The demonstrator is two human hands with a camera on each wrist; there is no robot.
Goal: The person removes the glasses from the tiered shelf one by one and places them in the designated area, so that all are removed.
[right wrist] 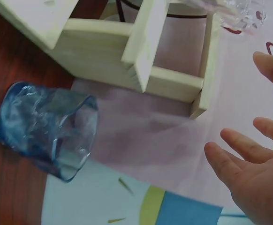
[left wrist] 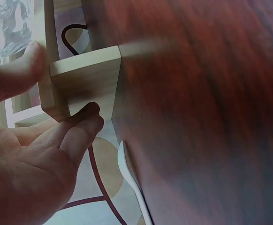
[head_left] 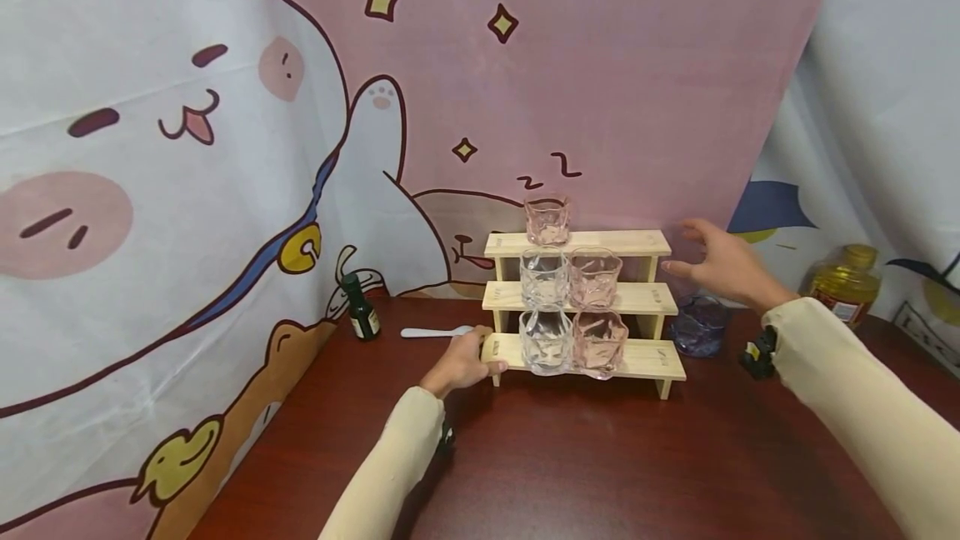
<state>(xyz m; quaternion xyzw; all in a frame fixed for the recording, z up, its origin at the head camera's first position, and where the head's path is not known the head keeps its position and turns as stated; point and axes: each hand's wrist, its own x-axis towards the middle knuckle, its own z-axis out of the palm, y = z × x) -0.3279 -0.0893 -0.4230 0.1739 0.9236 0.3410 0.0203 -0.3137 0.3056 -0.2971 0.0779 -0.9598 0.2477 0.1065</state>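
Note:
A three-tier wooden display stand (head_left: 648, 360) is on the table. My left hand (head_left: 459, 363) grips the left end of its lowest tier, thumb on top and fingers (left wrist: 82, 136) beneath in the left wrist view. One pink glass (head_left: 547, 222) occupies the top tier. The middle tier holds a clear glass (head_left: 543, 277) beside a pink glass (head_left: 595, 279); below them stand another clear glass (head_left: 545, 342) and pink glass (head_left: 599, 343). My right hand (head_left: 723, 263) hovers empty beside the top tier, fingers spread apart from the wood. Below it a blue glass (right wrist: 47, 126) stands on the table.
Left of the stand lie a white spoon (head_left: 435, 332) and a small dark green bottle (head_left: 362, 308). A bottle of yellow oil (head_left: 846, 283) is at the right rear. A cartoon-printed cloth (head_left: 637, 90) hangs behind the dark red table (head_left: 585, 457).

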